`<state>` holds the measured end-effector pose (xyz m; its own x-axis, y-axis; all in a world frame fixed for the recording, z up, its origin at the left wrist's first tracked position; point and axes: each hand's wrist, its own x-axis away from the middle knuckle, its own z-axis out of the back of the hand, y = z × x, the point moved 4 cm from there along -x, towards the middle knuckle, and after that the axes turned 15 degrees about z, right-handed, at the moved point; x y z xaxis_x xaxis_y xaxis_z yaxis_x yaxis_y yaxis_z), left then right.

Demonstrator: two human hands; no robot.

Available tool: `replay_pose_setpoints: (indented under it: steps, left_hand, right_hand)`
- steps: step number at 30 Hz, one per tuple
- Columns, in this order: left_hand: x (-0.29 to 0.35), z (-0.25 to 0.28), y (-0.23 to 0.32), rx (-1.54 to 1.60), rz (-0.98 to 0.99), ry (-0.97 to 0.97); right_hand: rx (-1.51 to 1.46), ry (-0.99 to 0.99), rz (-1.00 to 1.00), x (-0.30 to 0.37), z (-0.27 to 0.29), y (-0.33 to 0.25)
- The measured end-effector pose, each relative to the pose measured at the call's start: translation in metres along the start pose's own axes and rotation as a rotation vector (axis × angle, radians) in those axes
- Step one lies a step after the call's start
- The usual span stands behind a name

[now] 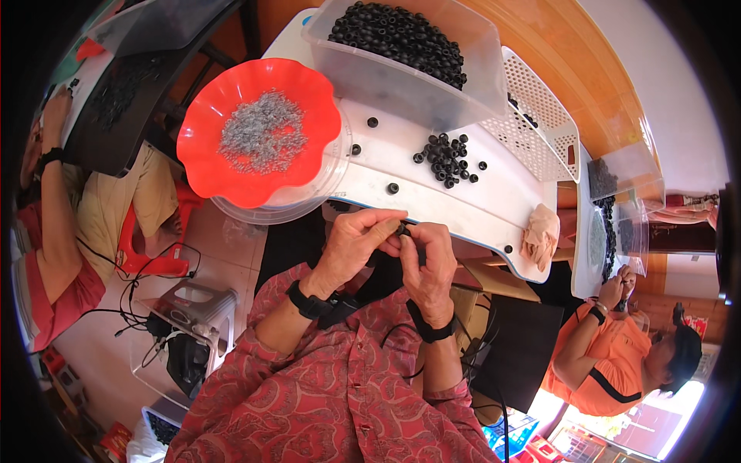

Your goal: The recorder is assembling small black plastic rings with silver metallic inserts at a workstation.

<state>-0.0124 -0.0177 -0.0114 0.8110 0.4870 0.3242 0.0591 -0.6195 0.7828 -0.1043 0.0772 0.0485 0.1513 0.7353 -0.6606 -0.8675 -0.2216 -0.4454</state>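
A long white table [394, 154] filled the top of a tiled room where other people also worked, one in an orange shirt [617, 363] at 4 o'clock from the wearer's hands, another in a red top [58, 270] at 9 o'clock. At the table's near edge, the left hand [351, 247] and the right hand [432, 270] met over a small black part [402, 229], the finger and thumb of each drawn narrow around it; overlapping fingertips made it impossible to tell which hand bore it. At 10 o'clock, a scalloped red bowl [204, 116] held a heap of small grey pieces [264, 133]. A translucent bin [401, 100] packed with black parts [397, 38] stood at 12, a loose cluster [446, 160] of similar parts lay at 1, a white perforated basket [540, 89] leaned toward 2, and a beige cloth [540, 235] lay at 3. The step in hand appeared to be close two-handed fingertip work on that single part; the next move, by the look of it, called for a steady pinch and fine finger control.
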Motion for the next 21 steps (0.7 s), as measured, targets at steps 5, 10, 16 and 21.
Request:
replay_pose_setpoints:
  steps: [5,10,16,21]
  left_hand:
    - [0.006,-0.005,0.011,-0.210,-0.055,0.082]
    - [0.006,-0.009,0.010,-0.217,-0.080,0.116]
    - [0.002,-0.004,0.005,-0.231,-0.029,0.147]
    - [0.002,-0.008,0.005,-0.117,0.009,0.073]
  right_hand:
    - [0.011,-0.013,0.007,0.000,-0.001,0.002]
    - [0.005,-0.059,0.007,0.000,-0.004,0.001]
    - [0.035,-0.058,0.002,0.002,-0.009,0.000]
    - [-0.042,-0.009,-0.089,0.005,-0.007,0.002]
